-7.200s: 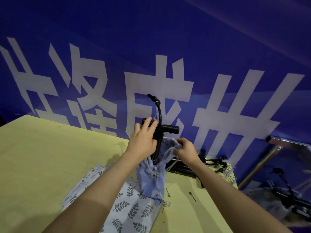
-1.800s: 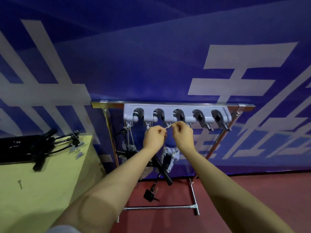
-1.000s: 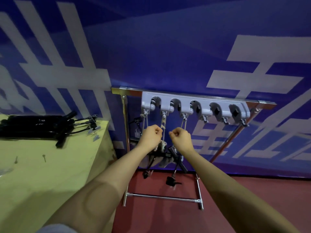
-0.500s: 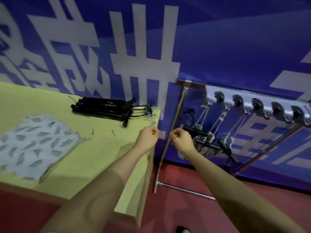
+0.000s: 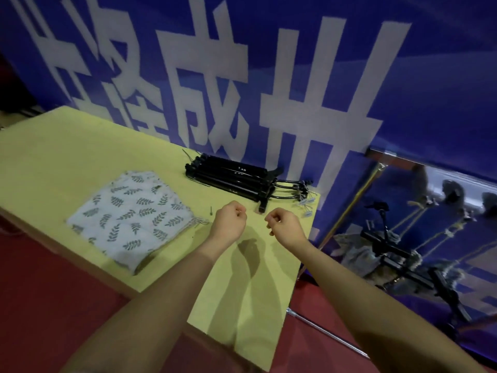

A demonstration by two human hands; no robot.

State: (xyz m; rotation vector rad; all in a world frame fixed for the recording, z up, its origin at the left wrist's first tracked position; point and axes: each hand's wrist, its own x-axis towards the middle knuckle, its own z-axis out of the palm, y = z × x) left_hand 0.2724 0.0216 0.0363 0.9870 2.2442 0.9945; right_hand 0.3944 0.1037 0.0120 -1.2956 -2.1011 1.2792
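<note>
**Inspector:** How are the two hands being posed?

**Technician:** The left hand (image 5: 228, 220) and the right hand (image 5: 282, 227) are being held side by side, slightly apart, above the right part of the yellow table (image 5: 67, 157). Both forearms are being extended forward from the lower edge of the view. The fingers of each hand are being held curled into a fist, with the thumb laid against the forefinger. Nothing is being gripped that can be seen.

**Inspector:** Where are the work items being found?

**Technician:** The black folded stands (image 5: 231, 176) are being shown bundled flat on the table, just beyond the hands, near the far edge. Their thin curved necks are being pointed right, toward a few white tags (image 5: 306, 204). Neither hand is touching the bundle. A small pin (image 5: 211, 210) is being shown just left of the left hand.

**Inspector:** What else is being shown?

**Technician:** A stack of leaf-print drawstring pouches (image 5: 129, 214) is being shown left of the left hand. A blue banner (image 5: 430, 76) with white characters is being displayed behind the table. At the right, a metal rack (image 5: 357, 197) with hung items is being rendered too blurred for detail.
</note>
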